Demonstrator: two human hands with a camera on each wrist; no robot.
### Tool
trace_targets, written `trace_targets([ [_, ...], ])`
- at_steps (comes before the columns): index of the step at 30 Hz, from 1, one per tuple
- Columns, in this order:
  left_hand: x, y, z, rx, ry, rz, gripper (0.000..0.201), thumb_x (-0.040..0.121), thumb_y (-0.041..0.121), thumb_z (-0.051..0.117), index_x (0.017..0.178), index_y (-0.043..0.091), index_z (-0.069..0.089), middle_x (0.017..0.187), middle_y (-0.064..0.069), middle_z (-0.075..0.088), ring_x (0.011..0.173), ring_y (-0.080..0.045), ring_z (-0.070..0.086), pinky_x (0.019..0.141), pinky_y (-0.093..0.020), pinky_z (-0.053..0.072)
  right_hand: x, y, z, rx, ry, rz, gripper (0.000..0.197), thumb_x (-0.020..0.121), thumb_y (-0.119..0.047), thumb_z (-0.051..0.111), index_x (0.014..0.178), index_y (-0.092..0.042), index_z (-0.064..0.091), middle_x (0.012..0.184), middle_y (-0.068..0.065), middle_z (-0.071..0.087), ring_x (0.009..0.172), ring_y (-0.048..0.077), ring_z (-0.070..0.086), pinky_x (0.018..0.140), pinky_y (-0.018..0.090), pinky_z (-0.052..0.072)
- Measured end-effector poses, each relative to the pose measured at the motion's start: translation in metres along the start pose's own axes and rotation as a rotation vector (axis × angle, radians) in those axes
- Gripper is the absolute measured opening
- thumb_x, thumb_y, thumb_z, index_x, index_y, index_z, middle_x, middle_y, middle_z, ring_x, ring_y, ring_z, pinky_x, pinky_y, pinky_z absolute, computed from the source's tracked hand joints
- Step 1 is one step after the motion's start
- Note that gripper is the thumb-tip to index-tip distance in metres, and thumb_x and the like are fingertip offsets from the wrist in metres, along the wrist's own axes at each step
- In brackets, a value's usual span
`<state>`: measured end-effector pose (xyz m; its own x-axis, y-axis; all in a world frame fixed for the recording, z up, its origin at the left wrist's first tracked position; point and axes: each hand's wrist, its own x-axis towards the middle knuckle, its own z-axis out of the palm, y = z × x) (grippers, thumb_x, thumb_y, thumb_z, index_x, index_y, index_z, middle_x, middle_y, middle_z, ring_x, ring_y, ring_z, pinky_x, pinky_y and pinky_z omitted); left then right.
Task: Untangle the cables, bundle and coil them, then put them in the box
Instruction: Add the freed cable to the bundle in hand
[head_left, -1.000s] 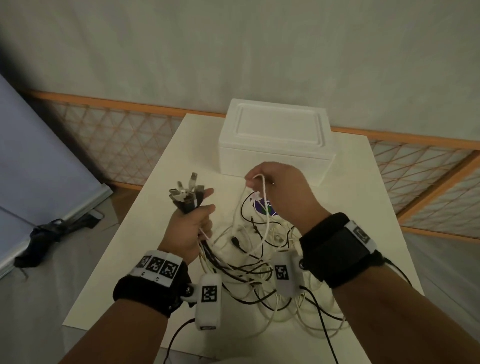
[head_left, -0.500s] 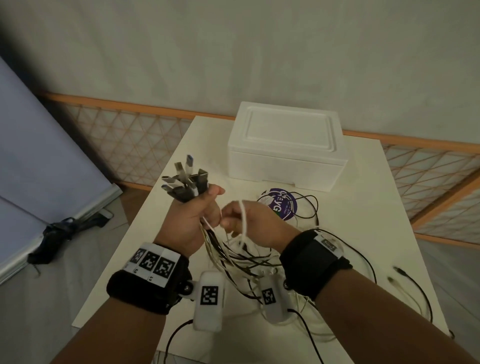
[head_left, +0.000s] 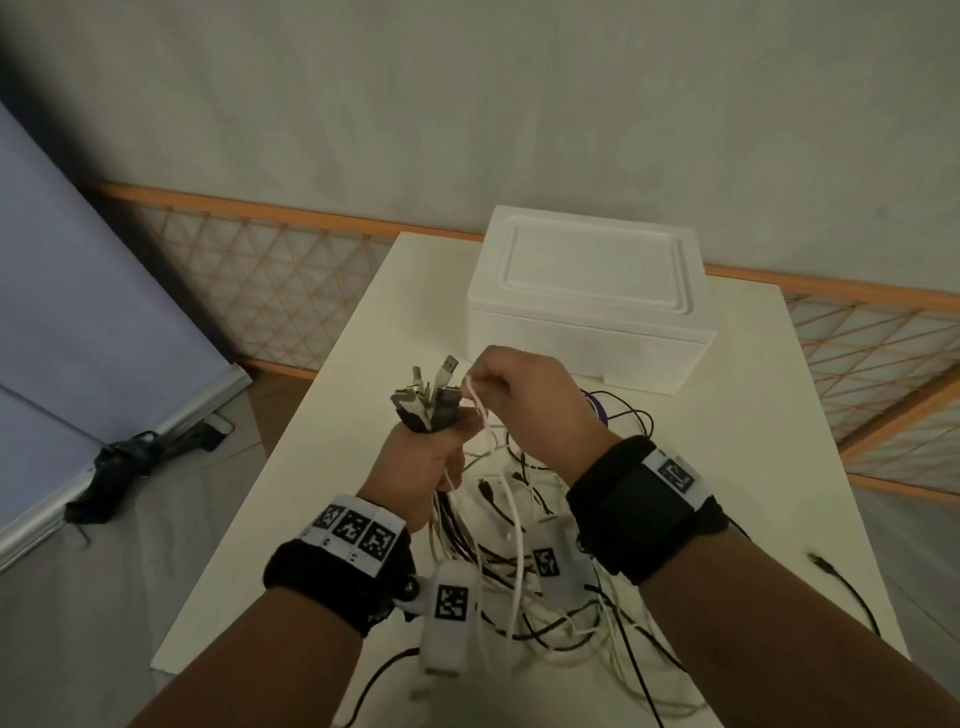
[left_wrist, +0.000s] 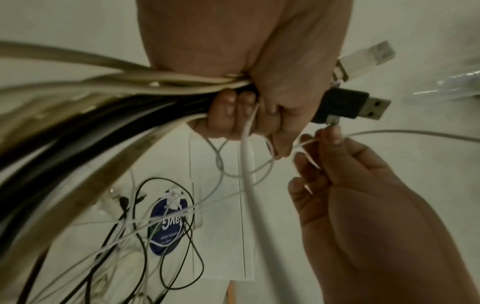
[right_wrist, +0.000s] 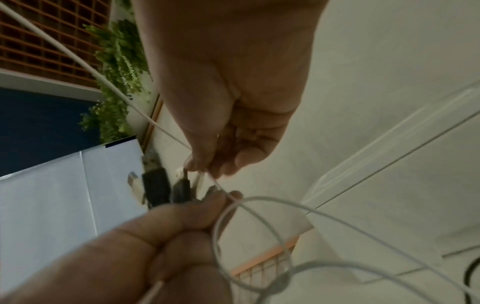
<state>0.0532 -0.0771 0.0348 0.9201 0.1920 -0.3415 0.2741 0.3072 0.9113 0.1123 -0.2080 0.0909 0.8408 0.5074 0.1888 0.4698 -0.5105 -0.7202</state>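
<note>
My left hand (head_left: 431, 457) grips a bundle of black and white cables in a fist, and their USB plugs (head_left: 428, 397) stick up out of it. In the left wrist view the fist (left_wrist: 249, 107) is closed round the cords, with a black USB plug (left_wrist: 350, 106) and a white one (left_wrist: 366, 57) beyond it. My right hand (head_left: 524, 400) pinches a thin white cable (head_left: 511, 514) right beside those plugs. The right wrist view shows that pinch (right_wrist: 205, 168) on the white cable (right_wrist: 233, 207). Loose tangled cables (head_left: 545, 597) hang down onto the table. The white foam box (head_left: 589, 296) stands closed behind.
The white table (head_left: 779, 467) has edges close on the left and near side. A round purple label (left_wrist: 168, 226) lies on the table under the cables. A black cable end (head_left: 852, 592) lies at the right. A dark strap (head_left: 130, 462) lies on the floor at the left.
My right hand has risen from below the left fist to beside the plugs, carrying the white cable up with it. The left hand keeps its grip on the bundle.
</note>
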Motion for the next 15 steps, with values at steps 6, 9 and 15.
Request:
trace_targets([
  [6,0.01,0.007,0.001,-0.032,-0.014,0.049,0.023,0.076,0.006,0.07,0.061,0.023,0.064,0.047,0.003,0.033,0.04,-0.01,0.029,0.042,-0.02,0.022,-0.006,0.013,0.008,0.183,-0.052,0.118,0.022,0.084,-0.031,0.068,0.102,-0.02,0.061,0.085,-0.009,0.064,0.073,0.01,0.06,0.067,0.019,0.046],
  [9,0.016,0.013,-0.003,-0.105,0.018,0.032,0.028,0.083,0.007,0.068,0.06,0.023,0.063,0.047,0.005,0.03,0.037,-0.008,0.025,0.037,-0.017,0.023,-0.016,0.027,0.016,0.069,-0.114,0.123,0.021,0.085,-0.038,0.066,0.093,-0.018,0.064,0.079,-0.004,0.066,0.069,0.007,0.058,0.067,0.029,0.047],
  [15,0.027,0.019,-0.025,-0.275,0.193,-0.026,0.018,0.089,0.01,0.063,0.075,0.015,0.055,0.043,0.009,0.031,0.035,-0.006,0.026,0.034,-0.016,0.022,-0.031,0.056,0.016,-0.058,-0.04,0.048,0.017,0.084,-0.022,0.07,0.09,-0.007,0.075,0.086,0.007,0.069,0.084,0.019,0.062,0.078,0.03,0.047],
])
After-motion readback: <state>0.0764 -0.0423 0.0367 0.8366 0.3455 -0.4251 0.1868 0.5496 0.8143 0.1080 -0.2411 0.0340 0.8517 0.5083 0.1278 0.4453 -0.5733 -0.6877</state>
